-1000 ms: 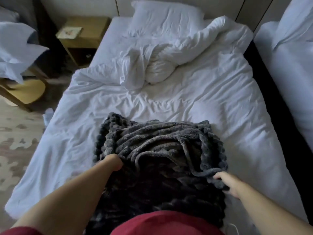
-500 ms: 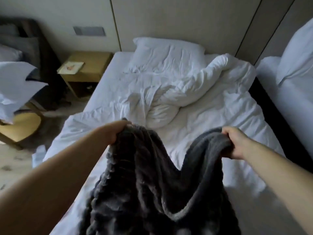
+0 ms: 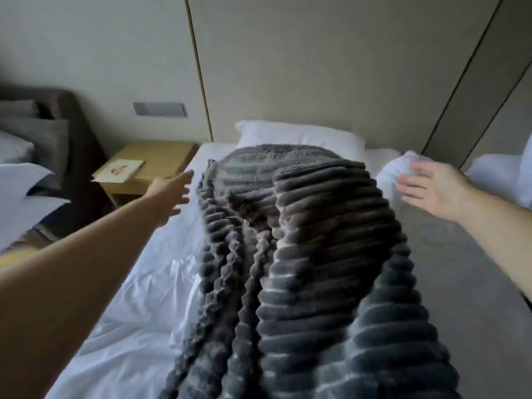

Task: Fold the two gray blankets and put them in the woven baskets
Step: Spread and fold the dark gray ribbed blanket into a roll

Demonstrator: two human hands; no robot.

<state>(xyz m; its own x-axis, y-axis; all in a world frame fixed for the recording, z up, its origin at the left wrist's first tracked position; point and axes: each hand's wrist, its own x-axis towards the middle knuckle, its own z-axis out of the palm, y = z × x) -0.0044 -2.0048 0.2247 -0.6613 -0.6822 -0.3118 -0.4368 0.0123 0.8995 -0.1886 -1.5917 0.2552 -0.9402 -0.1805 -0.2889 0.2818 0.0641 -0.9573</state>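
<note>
A dark gray ribbed blanket point(image 3: 311, 254) billows in the air over the white bed point(image 3: 138, 326), stretching from near me toward the pillow. My left hand point(image 3: 169, 194) reaches forward on the blanket's left with fingers spread, holding nothing. My right hand point(image 3: 431, 191) is out on the blanket's right, fingers straight and blurred, apart from the fabric. A second gray blanket and the woven baskets are out of sight.
A white pillow point(image 3: 299, 133) lies at the head of the bed against a beige panelled wall. A wooden nightstand point(image 3: 161, 159) with a card on it stands to the left. Another bed with white bedding point(image 3: 501, 180) is at the right. White linen point(image 3: 23, 194) lies at far left.
Both hands gripped the blanket's edge and swung it up; now they have let go and the blanket flies forward over the bed. The camera has tilted upward.
</note>
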